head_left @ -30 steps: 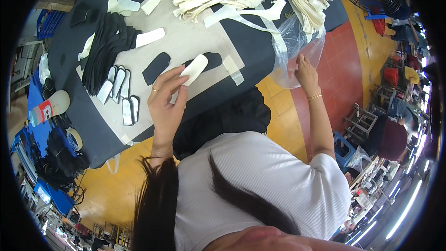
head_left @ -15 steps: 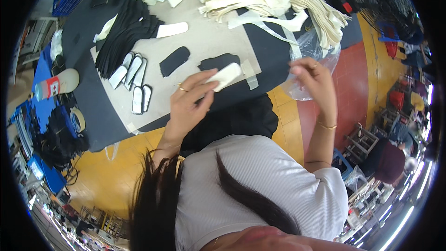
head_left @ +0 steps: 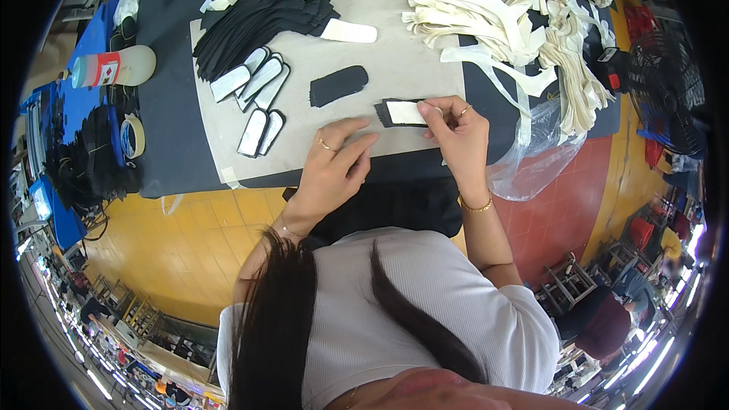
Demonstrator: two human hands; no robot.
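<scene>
My right hand (head_left: 457, 137) pinches the right end of a small white tab-shaped piece (head_left: 402, 112). That piece lies over a black fabric piece (head_left: 382, 115), whose dark edges show around it. To the left, my left hand (head_left: 334, 169) hovers near the board's front edge with fingers loosely bent and apart, holding nothing. Another black fabric piece (head_left: 339, 86), rounded at one end, lies flat beyond it. Several white pieces with black borders (head_left: 267, 82) overlap on the left of the grey board (head_left: 402, 61), and a pair of similar pieces (head_left: 254, 134) rests nearer me.
A fanned stack of black fabric strips (head_left: 266, 11) lies at the back left, and cream strips (head_left: 486, 23) are heaped at the back right. A bottle (head_left: 125, 66) and a tape roll (head_left: 134, 137) sit left. Clear plastic (head_left: 524, 163) hangs off the right edge, near a fan (head_left: 664, 91).
The white piece has passed from my left hand to my right and now lies on the right-hand black piece. My left hand is empty. The view has shifted.
</scene>
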